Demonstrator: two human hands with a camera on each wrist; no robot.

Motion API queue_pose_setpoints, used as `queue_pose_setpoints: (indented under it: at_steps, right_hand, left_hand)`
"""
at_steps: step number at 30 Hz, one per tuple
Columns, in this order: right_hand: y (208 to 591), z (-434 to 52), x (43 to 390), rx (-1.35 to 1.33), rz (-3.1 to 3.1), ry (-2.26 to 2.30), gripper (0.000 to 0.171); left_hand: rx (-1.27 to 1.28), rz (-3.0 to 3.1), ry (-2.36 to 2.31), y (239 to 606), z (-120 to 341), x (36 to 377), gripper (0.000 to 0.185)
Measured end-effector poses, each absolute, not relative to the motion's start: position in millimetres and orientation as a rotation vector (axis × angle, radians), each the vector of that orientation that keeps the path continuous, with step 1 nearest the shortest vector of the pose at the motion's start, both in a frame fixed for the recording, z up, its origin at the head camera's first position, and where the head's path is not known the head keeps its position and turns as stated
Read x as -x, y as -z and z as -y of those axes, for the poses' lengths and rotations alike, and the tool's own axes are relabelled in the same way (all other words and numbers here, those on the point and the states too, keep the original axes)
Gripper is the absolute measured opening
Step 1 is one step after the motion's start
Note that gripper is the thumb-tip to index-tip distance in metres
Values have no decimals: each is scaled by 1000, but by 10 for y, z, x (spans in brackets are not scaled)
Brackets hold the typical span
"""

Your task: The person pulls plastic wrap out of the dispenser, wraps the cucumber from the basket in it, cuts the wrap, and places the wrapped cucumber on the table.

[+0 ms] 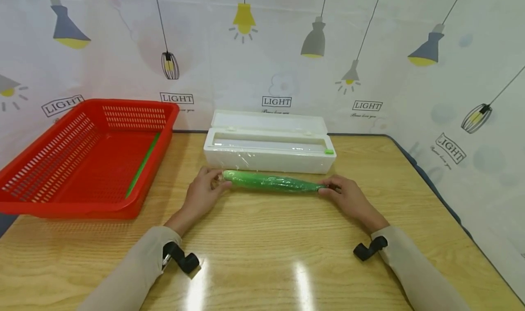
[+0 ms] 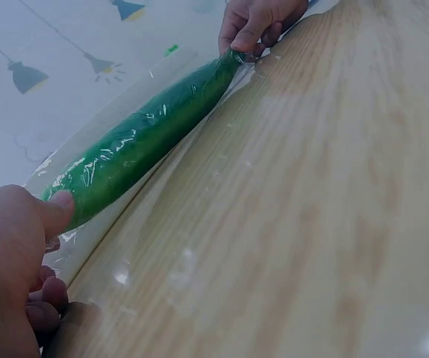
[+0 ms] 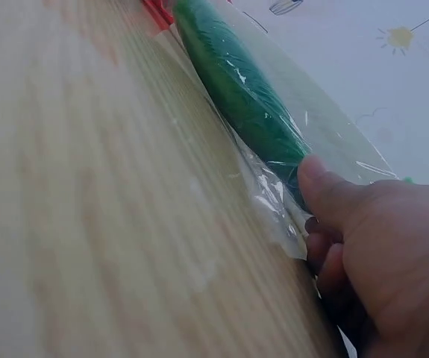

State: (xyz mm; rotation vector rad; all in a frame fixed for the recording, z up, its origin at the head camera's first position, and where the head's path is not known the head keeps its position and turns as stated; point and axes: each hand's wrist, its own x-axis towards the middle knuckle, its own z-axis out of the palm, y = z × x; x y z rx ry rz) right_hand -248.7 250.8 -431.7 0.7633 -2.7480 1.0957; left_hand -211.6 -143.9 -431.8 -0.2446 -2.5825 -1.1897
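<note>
- I see the cucumber (image 1: pixel 271 182) lying crosswise on the table (image 1: pixel 262 256), just in front of the white film box (image 1: pixel 268 148), and wrapped in clear film (image 2: pixel 136 205).
- My left hand (image 1: pixel 203 193) is at the cucumber's left end. The left wrist view shows the thumb (image 2: pixel 56 210) pressed on that end, with the other fingers curled underneath, so it pinches the wrapped tip.
- My right hand (image 1: pixel 346 196) is at the right end. In the right wrist view the thumb (image 3: pixel 326 190) lies on the green tip where the film bunches, with the fingers curled below it: a pinch grip as well.
- Both hands rest low on the table, and neither one lifts the cucumber from the wood.
- The film runs from the cucumber back toward the box; I cannot tell whether it is cut free.
- The box's lid stands open, with a small green tab at its right end.
- A red basket (image 1: pixel 53 206) sits well apart at the left, with a thin green stick (image 1: pixel 142 165) lying inside it.
</note>
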Motion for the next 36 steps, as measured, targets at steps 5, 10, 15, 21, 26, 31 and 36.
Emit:
queue_pose_setpoints:
  at_steps: [5,10,15,21,26,31,36]
  right_hand:
    - [4306,-2539,2523,-778,2787,-1103,23]
    - [4299,-2571,2589,-782,2834,-1106,26]
    - [4295,-2600,2655,-743,2888,-1145,29]
    - [4283,-2600,2695,-752,2847,-1146,31]
    - [4302,-2590,2708,-752,2810,-1185,34]
    - [4301,-2572,2712,-703,2802,-1288,42]
    - [4277,-2545,2712,-623,2781,-1364,38]
  left_hand:
    - [290,2540,1223,4328,1436,2133,46]
    - [296,2486,1314,4329,1420,2181,41]
    - [302,2443,1383,4344,1398,2203,36]
    - [305,2365,1382,4368,1394,2225,20]
    - [260,2388,1302,4385,1395,2232,19]
    - [228,2407,1270,4376,1390,2228,22]
    - [169,2447,1233,4352,1379,2222,24]
